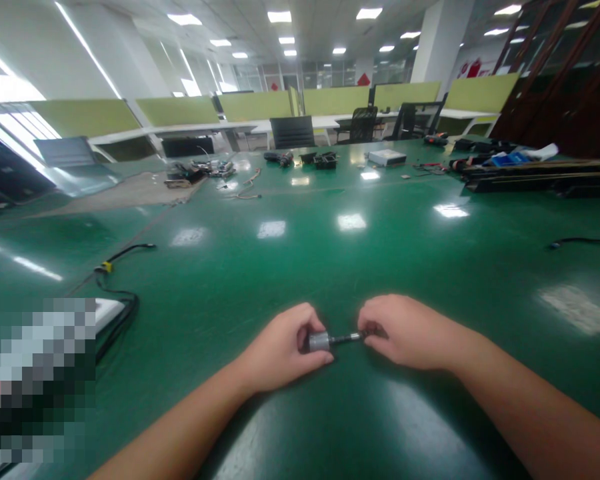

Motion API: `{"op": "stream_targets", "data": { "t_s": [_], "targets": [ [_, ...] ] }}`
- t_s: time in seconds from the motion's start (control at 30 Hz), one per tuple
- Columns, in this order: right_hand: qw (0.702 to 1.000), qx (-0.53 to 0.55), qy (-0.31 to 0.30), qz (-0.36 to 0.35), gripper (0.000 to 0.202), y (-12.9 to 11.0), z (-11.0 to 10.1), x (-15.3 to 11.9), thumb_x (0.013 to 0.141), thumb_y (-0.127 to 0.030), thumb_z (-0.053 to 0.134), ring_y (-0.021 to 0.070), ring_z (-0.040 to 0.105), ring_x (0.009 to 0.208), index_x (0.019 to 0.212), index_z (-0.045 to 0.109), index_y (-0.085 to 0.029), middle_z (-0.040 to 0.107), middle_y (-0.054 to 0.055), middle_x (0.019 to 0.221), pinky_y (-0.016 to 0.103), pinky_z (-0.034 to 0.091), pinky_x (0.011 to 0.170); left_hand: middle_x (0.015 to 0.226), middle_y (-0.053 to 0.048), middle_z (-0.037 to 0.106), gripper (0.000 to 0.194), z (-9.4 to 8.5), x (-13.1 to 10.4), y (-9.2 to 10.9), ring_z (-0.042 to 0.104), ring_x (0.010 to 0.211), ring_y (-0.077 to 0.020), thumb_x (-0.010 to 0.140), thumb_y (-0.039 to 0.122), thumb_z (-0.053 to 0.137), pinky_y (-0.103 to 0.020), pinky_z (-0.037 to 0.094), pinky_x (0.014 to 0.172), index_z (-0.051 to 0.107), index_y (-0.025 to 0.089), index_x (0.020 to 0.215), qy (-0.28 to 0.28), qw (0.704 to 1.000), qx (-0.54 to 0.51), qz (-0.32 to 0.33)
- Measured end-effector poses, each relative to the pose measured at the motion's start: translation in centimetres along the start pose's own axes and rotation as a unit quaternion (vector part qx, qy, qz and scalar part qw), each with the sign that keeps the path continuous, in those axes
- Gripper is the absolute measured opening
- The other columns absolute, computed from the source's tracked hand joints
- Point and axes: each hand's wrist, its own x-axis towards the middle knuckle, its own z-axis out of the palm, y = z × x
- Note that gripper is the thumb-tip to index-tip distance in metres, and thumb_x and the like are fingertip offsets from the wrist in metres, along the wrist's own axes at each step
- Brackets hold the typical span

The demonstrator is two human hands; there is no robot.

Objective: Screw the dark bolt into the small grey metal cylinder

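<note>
Low over the green tabletop (pixel 300 267), my left hand (pixel 285 347) is closed round a short grey cylinder (pixel 319 342), thumb on the near side and fingers on the far side. A thin dark shaft (pixel 343 339) runs from the cylinder to the right and has a silvery section close to its end. My right hand (pixel 400 330) pinches at that end of the shaft, its fingertips hiding the very tip. The exact kind of this part is too small and blurred to tell.
A black cable (pixel 125 253) with a yellow piece lies left, near a pixelated white item (pixel 45 347). At the back are tangled parts (pixel 200 171), dark tools (pixel 325 160) and a white box (pixel 386 157). Long black bars (pixel 540 177) lie back right; another cable (pixel 585 241) is nearer.
</note>
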Motion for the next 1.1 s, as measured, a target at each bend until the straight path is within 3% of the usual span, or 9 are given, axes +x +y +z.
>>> {"op": "stream_targets", "data": {
  "t_s": [0.13,0.53,0.87,1.0,1.1],
  "targets": [
    [1.0,0.011,-0.014,0.022,0.008,0.7,-0.4,-0.2,0.081,-0.019,0.066,0.0161,0.057,0.073,0.086,0.072,-0.022,0.069,0.002,0.083,0.027,0.035,0.063,0.076,0.002,0.055,0.026,0.1,0.0,-0.2,0.05,0.068,-0.0144,0.076,0.031,0.078,-0.025,0.034,0.061,0.059,0.018,0.087,-0.004,1.0,0.003,-0.002],
    [0.999,0.045,-0.029,0.001,0.007,0.7,-0.7,0.0,0.082,-0.019,0.068,0.0141,0.056,0.074,0.087,0.072,-0.022,0.068,0.0,0.082,0.025,0.036,0.065,0.078,0.002,0.057,0.025,0.0,0.0,0.1,0.052,0.07,-0.0145,0.075,0.029,0.078,-0.025,0.036,0.064,0.059,0.017,0.086,0.0,1.0,-0.002,0.007],
    [0.991,0.087,0.075,-0.073,0.005,-1.2,3.9,2.1,0.087,-0.024,0.07,0.0142,0.056,0.079,0.09,0.07,-0.02,0.066,0.0,0.084,0.026,0.037,0.07,0.084,0.0,0.058,0.024,0.4,0.0,-0.6,0.053,0.075,-0.0153,0.076,0.026,0.077,-0.026,0.039,0.067,0.058,0.018,0.089,0.027,0.998,-0.007,0.049],
    [0.99,0.094,0.079,-0.072,0.006,-1.4,4.1,2.2,0.087,-0.024,0.071,0.0147,0.057,0.08,0.091,0.07,-0.02,0.067,0.001,0.084,0.026,0.038,0.07,0.088,-0.001,0.059,0.03,0.3,-0.1,-0.9,0.054,0.078,-0.0161,0.076,0.032,0.08,-0.027,0.041,0.069,0.06,0.018,0.093,0.026,0.997,-0.012,0.076],
    [0.991,0.086,0.077,-0.07,0.006,-1.4,3.8,2.0,0.087,-0.024,0.069,0.0154,0.058,0.081,0.092,0.071,-0.02,0.068,0.002,0.085,0.027,0.039,0.071,0.084,-0.001,0.059,0.018,0.2,-0.1,-0.9,0.054,0.075,-0.0148,0.087,0.034,0.069,-0.026,0.041,0.067,0.062,0.018,0.092,0.021,0.997,-0.018,0.067]
  ]
}}
